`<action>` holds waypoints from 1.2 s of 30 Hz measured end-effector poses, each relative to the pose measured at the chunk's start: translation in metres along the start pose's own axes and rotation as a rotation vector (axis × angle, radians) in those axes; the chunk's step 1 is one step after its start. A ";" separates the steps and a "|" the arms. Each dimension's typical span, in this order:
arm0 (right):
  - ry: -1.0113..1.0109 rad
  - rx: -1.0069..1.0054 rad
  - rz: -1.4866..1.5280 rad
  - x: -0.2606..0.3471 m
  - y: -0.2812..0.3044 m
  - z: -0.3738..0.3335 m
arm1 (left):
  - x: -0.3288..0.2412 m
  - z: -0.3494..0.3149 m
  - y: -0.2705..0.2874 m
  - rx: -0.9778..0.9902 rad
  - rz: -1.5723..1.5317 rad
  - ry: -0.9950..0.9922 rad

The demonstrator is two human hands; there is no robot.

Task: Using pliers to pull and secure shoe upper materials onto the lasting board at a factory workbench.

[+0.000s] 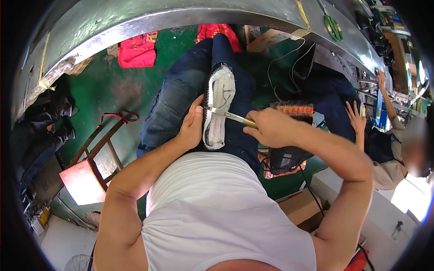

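Shoe [219, 132], bottom up, seems half-finished: its white edge is frayed, no outsole yet. Left hand [191, 125] holds its side; right hand [272, 127] grips a hammer-like tool [234, 117].

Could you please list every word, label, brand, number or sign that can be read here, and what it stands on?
I don't transcribe printed wording; it shows here:
Yellow characters on the flat red printed panel: not copied.
Yellow marks on two bright-red sheets: too blurred to read.
Pale label on the black bag: too small to read.
White, frayed-edged, sole-shaped piece at the bare left hand: no lettering made out.
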State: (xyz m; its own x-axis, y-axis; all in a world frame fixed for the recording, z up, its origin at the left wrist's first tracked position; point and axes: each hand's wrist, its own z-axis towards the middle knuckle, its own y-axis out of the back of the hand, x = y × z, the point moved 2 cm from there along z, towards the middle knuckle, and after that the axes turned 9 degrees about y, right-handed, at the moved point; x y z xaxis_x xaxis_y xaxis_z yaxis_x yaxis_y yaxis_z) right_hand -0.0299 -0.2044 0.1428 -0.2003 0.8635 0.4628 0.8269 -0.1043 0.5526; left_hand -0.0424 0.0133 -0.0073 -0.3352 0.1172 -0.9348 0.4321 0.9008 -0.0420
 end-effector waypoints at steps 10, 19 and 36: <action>-0.003 -0.630 0.716 -0.008 -0.111 0.027 | -0.029 0.013 -0.002 0.139 -0.303 0.025; 0.068 -0.518 0.205 -0.025 -0.045 -0.008 | -0.036 0.015 -0.019 -0.036 -0.090 -0.020; 0.035 -0.524 0.735 -0.028 -0.074 0.035 | -0.043 0.007 -0.019 -0.227 0.601 -0.322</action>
State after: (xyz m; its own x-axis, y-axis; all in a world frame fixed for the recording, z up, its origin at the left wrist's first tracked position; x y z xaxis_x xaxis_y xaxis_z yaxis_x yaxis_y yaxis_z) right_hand -0.0669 -0.2040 0.0648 0.2613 0.4753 0.8401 0.4090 -0.8429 0.3496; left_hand -0.0300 -0.0115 0.0309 0.1852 0.5224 -0.8323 0.2679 0.7881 0.5542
